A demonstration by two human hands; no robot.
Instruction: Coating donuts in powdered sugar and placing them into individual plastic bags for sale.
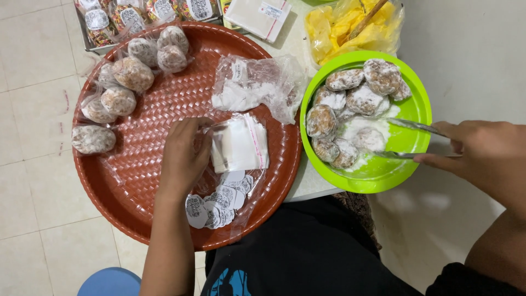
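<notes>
A stack of clear bags [239,143] on the red tray [137,186] is pressed by the flat, open left hand [183,156], so one can be taken, while tongs [416,140] are gripped by the right hand [485,153] over powdered balls [350,101] in the green bowl [383,175].

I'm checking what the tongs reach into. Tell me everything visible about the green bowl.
The green bowl is round, bright lime and plastic-looking. It sits upright right of the woven red tray, its rim overlapping the tray's edge. It holds powder-coated round sweets and loose white powder. Metal tongs in the right hand reach inside.
</notes>
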